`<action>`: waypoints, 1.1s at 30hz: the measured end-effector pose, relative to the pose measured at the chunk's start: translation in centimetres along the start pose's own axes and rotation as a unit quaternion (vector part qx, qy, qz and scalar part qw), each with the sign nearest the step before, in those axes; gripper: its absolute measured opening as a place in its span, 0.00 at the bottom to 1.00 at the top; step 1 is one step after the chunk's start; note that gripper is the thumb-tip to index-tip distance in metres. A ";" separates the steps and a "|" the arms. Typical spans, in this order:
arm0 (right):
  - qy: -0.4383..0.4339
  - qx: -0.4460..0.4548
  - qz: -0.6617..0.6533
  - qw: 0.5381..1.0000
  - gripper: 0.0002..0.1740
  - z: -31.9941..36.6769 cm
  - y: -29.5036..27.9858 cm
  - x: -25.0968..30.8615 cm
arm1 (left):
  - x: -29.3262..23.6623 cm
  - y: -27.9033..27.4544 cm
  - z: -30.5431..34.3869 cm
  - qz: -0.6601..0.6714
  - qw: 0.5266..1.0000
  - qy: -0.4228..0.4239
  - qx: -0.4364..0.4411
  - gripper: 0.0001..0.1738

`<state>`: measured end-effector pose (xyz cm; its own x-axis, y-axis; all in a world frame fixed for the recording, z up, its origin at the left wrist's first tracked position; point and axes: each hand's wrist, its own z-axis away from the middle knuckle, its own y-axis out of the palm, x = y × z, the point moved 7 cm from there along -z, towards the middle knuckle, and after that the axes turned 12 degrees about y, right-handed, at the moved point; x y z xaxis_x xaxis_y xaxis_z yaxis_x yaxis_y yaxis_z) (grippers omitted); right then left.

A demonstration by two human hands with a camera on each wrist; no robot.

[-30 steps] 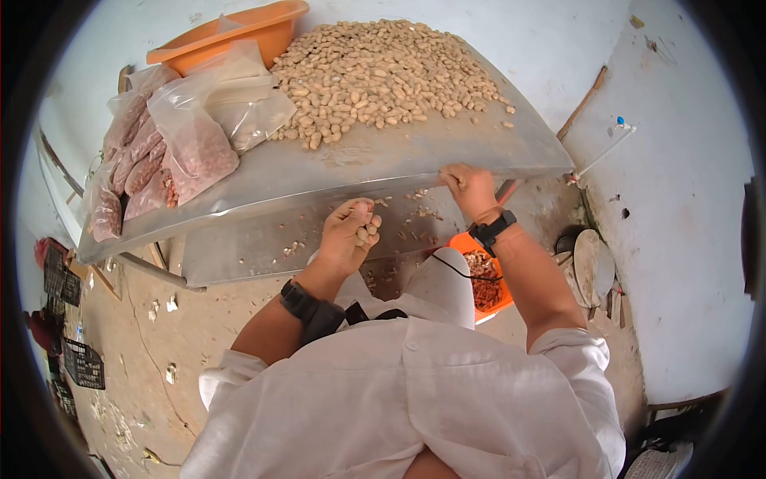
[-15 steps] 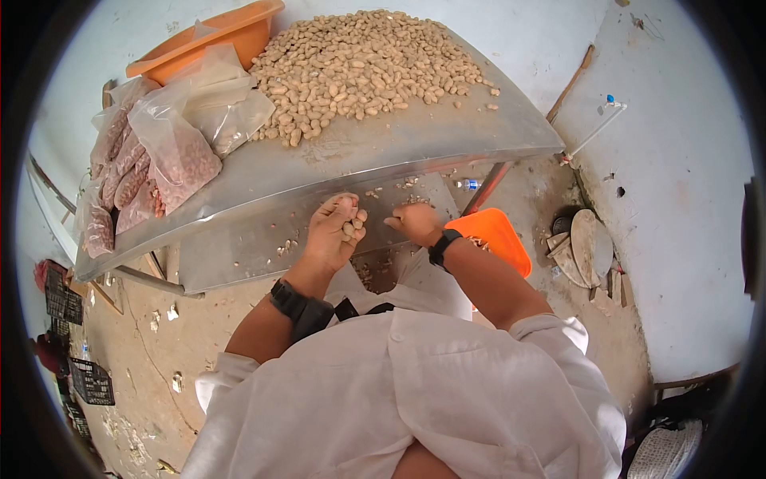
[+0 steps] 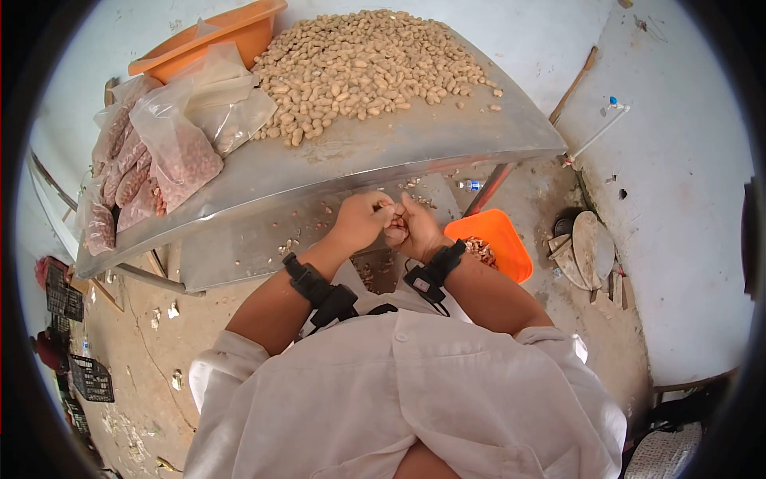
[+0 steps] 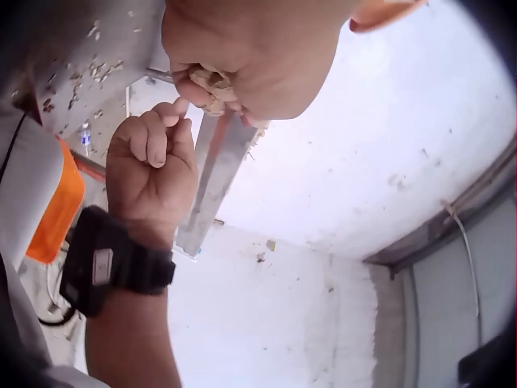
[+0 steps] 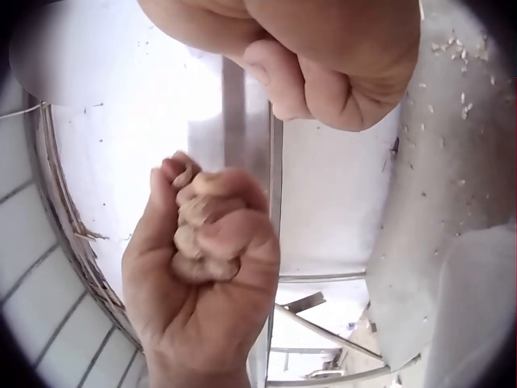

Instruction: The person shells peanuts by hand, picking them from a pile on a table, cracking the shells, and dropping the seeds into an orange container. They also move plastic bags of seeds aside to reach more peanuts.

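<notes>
In the head view the left hand [image 3: 363, 221] and right hand [image 3: 415, 229] meet just off the table's front edge. Several unshelled peanuts [image 5: 194, 222] lie in the curled fingers of the left hand [image 5: 206, 283], as the right wrist view shows. A dark reddish bit [image 5: 171, 168] is at that hand's thumb and fingertip. The right hand [image 4: 153, 166] has curled fingers, its tips close to the left hand [image 4: 254, 48] in the left wrist view; nothing shows in its palm. Peanuts [image 3: 367, 68] are heaped on the metal table [image 3: 343, 164].
Bags of pinkish kernels [image 3: 185, 160] lie at the table's left, near an orange basin [image 3: 211, 40]. An orange container [image 3: 511, 243] with reddish bits stands below, right of the knees. A lower metal shelf [image 3: 231, 251] has scattered bits. Crates [image 3: 92, 379] stand far left.
The right hand has left the table's front edge and come left to the left hand. The left hand has moved slightly right and turned, still gripping the peanuts.
</notes>
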<state>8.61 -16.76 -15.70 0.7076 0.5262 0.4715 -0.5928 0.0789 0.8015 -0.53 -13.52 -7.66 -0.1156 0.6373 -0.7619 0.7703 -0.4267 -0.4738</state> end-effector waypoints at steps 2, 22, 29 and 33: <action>0.010 0.074 -0.040 0.996 0.28 -0.4 0.4 -0.5 | -0.7 0.8 -0.8 -0.148 0.984 0.082 0.050 0.09; -0.076 -0.010 0.125 0.989 0.08 3.7 2.6 1.3 | 1.1 2.3 2.1 0.322 0.923 -0.209 0.013 0.21; -0.297 -0.307 0.055 0.902 0.06 11.5 -14.0 8.9 | 2.6 2.2 3.3 0.607 0.749 -0.256 -0.075 0.18; -0.325 -0.386 -0.261 0.823 0.13 14.9 -25.7 9.7 | 4.2 2.3 4.3 0.708 0.631 -0.271 -0.167 0.14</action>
<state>36.46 -26.29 -26.21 0.8503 -0.2952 0.4357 -0.0323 0.7971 0.6030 -1.97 -14.60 -13.81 0.7083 -0.5822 -0.3993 0.4214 -0.1051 0.9007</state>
